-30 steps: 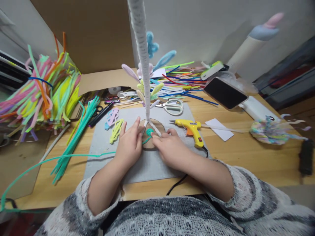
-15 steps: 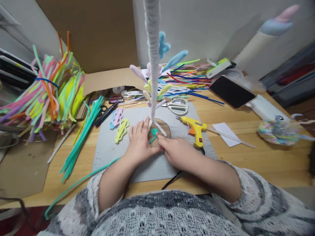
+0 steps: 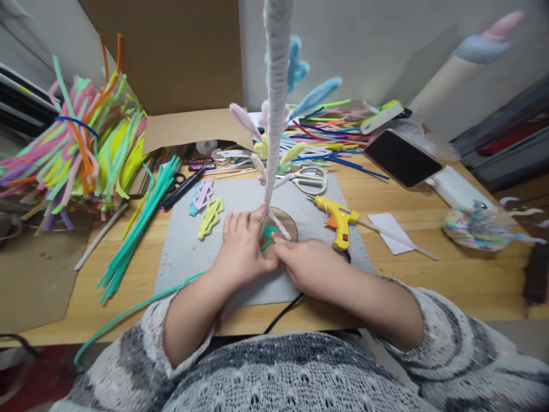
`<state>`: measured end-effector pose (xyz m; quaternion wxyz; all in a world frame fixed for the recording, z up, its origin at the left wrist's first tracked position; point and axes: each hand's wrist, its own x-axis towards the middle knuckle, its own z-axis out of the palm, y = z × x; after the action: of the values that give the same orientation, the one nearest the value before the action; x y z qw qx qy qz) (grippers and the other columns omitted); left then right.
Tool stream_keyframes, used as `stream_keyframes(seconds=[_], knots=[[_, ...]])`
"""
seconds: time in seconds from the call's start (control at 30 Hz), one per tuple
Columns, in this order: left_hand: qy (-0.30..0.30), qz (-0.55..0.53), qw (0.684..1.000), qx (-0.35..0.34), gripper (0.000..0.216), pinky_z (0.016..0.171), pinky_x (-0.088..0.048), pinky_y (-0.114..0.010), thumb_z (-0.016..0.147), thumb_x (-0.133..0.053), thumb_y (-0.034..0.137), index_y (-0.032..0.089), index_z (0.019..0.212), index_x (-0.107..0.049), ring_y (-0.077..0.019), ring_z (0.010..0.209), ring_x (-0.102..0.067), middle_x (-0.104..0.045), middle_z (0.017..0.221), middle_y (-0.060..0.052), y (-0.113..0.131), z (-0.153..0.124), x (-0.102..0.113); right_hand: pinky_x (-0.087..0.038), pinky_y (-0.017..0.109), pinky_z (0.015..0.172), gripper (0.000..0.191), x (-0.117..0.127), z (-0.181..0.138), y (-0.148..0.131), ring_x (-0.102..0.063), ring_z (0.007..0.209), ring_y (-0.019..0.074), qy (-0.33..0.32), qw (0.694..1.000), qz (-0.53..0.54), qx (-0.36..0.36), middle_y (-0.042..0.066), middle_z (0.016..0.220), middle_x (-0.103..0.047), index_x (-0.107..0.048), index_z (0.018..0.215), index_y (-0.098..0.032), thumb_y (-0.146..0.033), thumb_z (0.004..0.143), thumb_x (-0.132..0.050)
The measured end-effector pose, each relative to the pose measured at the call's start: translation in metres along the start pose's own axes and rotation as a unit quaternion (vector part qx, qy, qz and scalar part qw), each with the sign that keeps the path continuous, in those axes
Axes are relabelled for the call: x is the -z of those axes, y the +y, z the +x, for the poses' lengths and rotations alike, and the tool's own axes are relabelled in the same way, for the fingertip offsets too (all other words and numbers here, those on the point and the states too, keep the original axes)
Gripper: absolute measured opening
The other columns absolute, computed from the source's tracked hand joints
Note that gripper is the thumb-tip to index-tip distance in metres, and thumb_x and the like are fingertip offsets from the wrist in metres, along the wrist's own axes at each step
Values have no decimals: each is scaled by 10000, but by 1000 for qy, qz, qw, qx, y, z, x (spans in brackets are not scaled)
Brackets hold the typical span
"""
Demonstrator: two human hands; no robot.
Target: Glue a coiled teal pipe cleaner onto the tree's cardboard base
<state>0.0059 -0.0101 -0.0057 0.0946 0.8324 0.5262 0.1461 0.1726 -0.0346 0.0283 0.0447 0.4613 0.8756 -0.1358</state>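
Note:
A round brown cardboard base [image 3: 288,219] lies between my hands on a grey mat, bearing a tall white wrapped stem [image 3: 278,74] with splayed white legs. On the base is a flat green pipe-cleaner coil [image 3: 269,231]; its long tail [image 3: 141,305] runs out under my left hand and past the table edge. My left hand [image 3: 240,243] rests with fingers extended over the base's left side, fingertips by the stem's foot. My right hand [image 3: 306,260] is closed, its fingertips pressed at the coil's right edge beside a white leg; what they pinch is hidden.
Right of the hands lies a yellow glue gun [image 3: 341,220], with scissors [image 3: 309,181] behind. Green pipe cleaners [image 3: 137,232] and zigzag pieces [image 3: 211,217] lie left. A large pipe-cleaner bundle [image 3: 81,149] stands far left, a phone [image 3: 403,158] at back right.
The view has shifted slightly, so the table items sit a little higher and more to the left. Both hands keep nearly the same place on the base; the coil looks unchanged.

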Motion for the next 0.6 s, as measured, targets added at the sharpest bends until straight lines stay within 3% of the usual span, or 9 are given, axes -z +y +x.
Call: stream_keyframes(seconds=[0.17,0.27,0.37,0.47,0.6], knots=[[-22,4,1000,0,1025,1117,-179,-591,623,-735,500,152,1456,-250,-369,1246,-429,-500,1300,-184,0,-5,5,-432,322,552,278,-3,0,-2,-701,825,232,-3,999,-36,21,136,1336,-578,-625,1108,-149,-181,896,-447],[-36,6,999,-18,1104,1105,-171,-620,592,-766,595,150,1461,-251,-401,1330,-347,-411,1424,-219,-3,-8,13,-400,314,521,281,-4,1,-2,-700,791,232,-4,998,-53,21,157,1345,-564,-624,1117,-150,-276,924,-464],[-37,3,997,-74,703,1085,-261,-567,739,-728,456,188,1334,-467,-335,1275,-436,-506,1372,-154,-3,-11,18,-369,312,509,300,-3,1,-4,-694,759,218,-2,998,-62,17,154,1346,-567,-616,1143,-149,-235,929,-425],[-37,-25,993,-107,265,928,-433,-456,862,-610,252,208,1123,-625,-251,1058,-581,-662,1124,-78,-2,-13,17,-330,305,515,336,0,0,-4,-676,717,203,-1,999,-49,7,114,1086,-712,-602,1170,-143,-153,902,-399],[-10,-28,992,-119,250,855,-463,-438,886,-546,189,186,1119,-637,-251,1014,-601,-678,1103,-81,-2,-14,11,-279,286,528,298,6,0,4,-627,649,185,-1,999,-5,-37,60,817,-731,-632,1103,-195,-173,874,-443]])
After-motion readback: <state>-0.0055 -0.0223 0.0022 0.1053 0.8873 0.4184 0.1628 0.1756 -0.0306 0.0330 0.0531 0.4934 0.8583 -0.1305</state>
